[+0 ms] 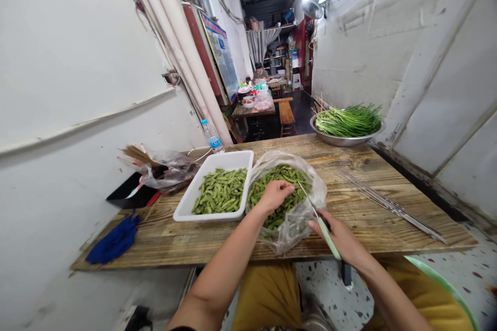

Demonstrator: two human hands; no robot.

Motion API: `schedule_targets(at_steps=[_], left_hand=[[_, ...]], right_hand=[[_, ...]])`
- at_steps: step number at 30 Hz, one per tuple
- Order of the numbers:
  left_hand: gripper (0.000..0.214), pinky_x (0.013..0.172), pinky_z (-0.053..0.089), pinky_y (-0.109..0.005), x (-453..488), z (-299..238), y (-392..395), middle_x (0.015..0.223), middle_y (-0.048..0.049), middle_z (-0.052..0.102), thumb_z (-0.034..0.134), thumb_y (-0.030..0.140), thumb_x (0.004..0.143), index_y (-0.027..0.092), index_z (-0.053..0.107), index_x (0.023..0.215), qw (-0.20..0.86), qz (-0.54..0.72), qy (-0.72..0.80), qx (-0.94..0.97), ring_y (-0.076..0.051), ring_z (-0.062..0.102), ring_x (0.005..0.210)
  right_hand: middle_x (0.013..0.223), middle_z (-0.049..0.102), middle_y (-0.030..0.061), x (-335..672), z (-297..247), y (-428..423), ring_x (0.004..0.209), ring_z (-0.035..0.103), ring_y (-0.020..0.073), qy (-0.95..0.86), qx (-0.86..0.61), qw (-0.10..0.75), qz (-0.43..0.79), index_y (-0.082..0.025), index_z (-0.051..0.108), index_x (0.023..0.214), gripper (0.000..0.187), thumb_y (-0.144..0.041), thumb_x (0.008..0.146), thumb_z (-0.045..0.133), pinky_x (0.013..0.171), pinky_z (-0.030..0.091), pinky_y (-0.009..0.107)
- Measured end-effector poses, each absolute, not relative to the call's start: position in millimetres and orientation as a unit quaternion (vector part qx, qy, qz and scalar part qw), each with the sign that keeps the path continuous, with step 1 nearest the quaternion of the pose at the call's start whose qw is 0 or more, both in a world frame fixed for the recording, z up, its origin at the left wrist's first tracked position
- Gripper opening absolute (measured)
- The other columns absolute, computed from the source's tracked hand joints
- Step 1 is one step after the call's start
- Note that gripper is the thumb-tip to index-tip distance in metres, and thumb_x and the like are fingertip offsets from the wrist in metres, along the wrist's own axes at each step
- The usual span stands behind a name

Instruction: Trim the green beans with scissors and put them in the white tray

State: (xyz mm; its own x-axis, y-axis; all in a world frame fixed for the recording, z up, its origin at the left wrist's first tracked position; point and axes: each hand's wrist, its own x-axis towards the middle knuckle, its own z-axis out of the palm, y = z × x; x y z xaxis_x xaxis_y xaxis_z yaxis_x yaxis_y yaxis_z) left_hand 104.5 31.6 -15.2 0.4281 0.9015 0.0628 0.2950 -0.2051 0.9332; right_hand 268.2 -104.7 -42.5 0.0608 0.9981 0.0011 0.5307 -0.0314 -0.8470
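Note:
My right hand grips a pair of scissors with a pale green handle; their blades point up and away over a clear plastic bag. Inside that bag lies a heap of green edamame pods. Above the heap is my left hand, its fingertips pinched together near the scissor tips; whatever they hold is too small to make out. A white plastic tray stands directly left of the bag, with more edamame pods spread in it.
Metal skewers lie on the wooden table's right side. A steel bowl of green chives stands at the far right corner. Leftward are a water bottle, a black box and a blue cloth. A person sits farther back.

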Motion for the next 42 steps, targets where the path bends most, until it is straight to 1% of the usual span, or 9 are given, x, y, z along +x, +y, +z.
schedule_targets(at_steps=[4, 10, 17, 23, 27, 31, 35, 38, 42], left_hand=[[0.024, 0.057, 0.032, -0.021, 99.9, -7.6, 21.0, 0.058, 0.0018, 0.053, 0.059, 0.034, 0.071, 0.011, 0.063, 0.07, 0.505, 0.33, 0.389, 0.696, -0.009, 0.042, 0.055], [0.021, 0.062, 0.035, -0.022, 96.2, 4.6, 15.5, 0.062, -0.0008, 0.058, 0.058, 0.031, 0.071, 0.011, 0.064, 0.069, 0.466, 0.31, 0.385, 0.733, -0.011, 0.047, 0.059], [0.019, 0.057, 0.031, -0.021, 93.4, 6.0, 12.2, 0.058, 0.0016, 0.052, 0.055, 0.029, 0.072, 0.012, 0.059, 0.065, 0.452, 0.295, 0.376, 0.754, -0.01, 0.042, 0.057], [0.02, 0.046, 0.023, -0.019, 89.9, -2.8, 11.7, 0.05, 0.0062, 0.039, 0.055, 0.032, 0.071, 0.014, 0.052, 0.064, 0.542, 0.251, 0.397, 0.697, -0.006, 0.031, 0.046], [0.026, 0.042, 0.019, -0.018, 85.9, -3.0, 10.6, 0.047, 0.008, 0.036, 0.062, 0.038, 0.067, 0.014, 0.051, 0.066, 0.61, 0.211, 0.391, 0.656, -0.004, 0.027, 0.042], [0.031, 0.041, 0.018, -0.017, 85.0, 0.0, 8.9, 0.05, 0.0076, 0.039, 0.067, 0.038, 0.063, 0.015, 0.047, 0.068, 0.692, 0.263, 0.378, 0.555, -0.003, 0.029, 0.041], [0.03, 0.041, 0.019, -0.015, 88.5, -1.3, 4.0, 0.059, 0.0014, 0.051, 0.069, 0.031, 0.062, 0.014, 0.046, 0.067, 0.753, 0.34, 0.338, 0.45, -0.002, 0.037, 0.043], [0.026, 0.041, 0.018, -0.014, 92.0, -3.3, -1.5, 0.059, -0.0011, 0.054, 0.069, 0.024, 0.06, 0.012, 0.047, 0.066, 0.778, 0.379, 0.323, 0.384, -0.001, 0.039, 0.044], [0.022, 0.041, 0.018, -0.013, 95.7, -2.3, -7.4, 0.058, -0.0018, 0.055, 0.067, 0.02, 0.059, 0.012, 0.048, 0.065, 0.779, 0.417, 0.323, 0.339, -0.001, 0.039, 0.044]], right_hand=[[0.093, 0.067, 0.007, 263.4, -34.5, -100.7, 0.085, 0.061, 0.0239, -0.61, -0.625, 0.355, 0.335, -0.018, 0.057, 0.112, 0.045, -0.047, 0.078, 0.054, 0.079, 0.045, 0.033], [0.085, 0.066, 0.004, 257.4, -29.5, -99.4, 0.075, 0.059, 0.0207, -0.628, -0.608, 0.355, 0.332, -0.017, 0.058, 0.103, 0.036, -0.044, 0.08, 0.052, 0.071, 0.045, 0.03], [0.082, 0.068, 0.0042, 252.1, -29.6, -100.8, 0.072, 0.061, 0.0207, -0.638, -0.618, 0.348, 0.301, -0.017, 0.059, 0.107, 0.037, -0.043, 0.081, 0.049, 0.067, 0.044, 0.028], [0.077, 0.069, 0.0063, 249.4, -28.0, -103.8, 0.068, 0.062, 0.0219, -0.659, -0.634, 0.314, 0.255, -0.018, 0.061, 0.099, 0.034, -0.044, 0.083, 0.046, 0.063, 0.044, 0.028], [0.076, 0.069, 0.0077, 253.2, -32.9, -103.1, 0.068, 0.063, 0.0234, -0.67, -0.634, 0.306, 0.238, -0.018, 0.062, 0.093, 0.033, -0.045, 0.081, 0.047, 0.064, 0.044, 0.029], [0.073, 0.066, 0.0039, 258.3, -33.5, -103.1, 0.066, 0.06, 0.0209, -0.654, -0.634, 0.317, 0.264, -0.019, 0.06, 0.099, 0.036, -0.048, 0.081, 0.047, 0.062, 0.044, 0.028], [0.074, 0.065, 0.0019, 255.7, -31.6, -107.7, 0.07, 0.06, 0.0195, -0.623, -0.614, 0.359, 0.325, -0.018, 0.059, 0.1, 0.04, -0.051, 0.079, 0.05, 0.064, 0.045, 0.027], [0.078, 0.066, 0.0024, 249.9, -30.3, -112.9, 0.074, 0.061, 0.0201, -0.606, -0.614, 0.373, 0.342, -0.019, 0.058, 0.101, 0.042, -0.053, 0.078, 0.051, 0.067, 0.045, 0.028], [0.076, 0.064, 0.0015, 243.8, -26.8, -116.8, 0.07, 0.06, 0.0182, -0.596, -0.609, 0.373, 0.367, -0.02, 0.052, 0.106, 0.041, -0.053, 0.083, 0.043, 0.065, 0.046, 0.028]])
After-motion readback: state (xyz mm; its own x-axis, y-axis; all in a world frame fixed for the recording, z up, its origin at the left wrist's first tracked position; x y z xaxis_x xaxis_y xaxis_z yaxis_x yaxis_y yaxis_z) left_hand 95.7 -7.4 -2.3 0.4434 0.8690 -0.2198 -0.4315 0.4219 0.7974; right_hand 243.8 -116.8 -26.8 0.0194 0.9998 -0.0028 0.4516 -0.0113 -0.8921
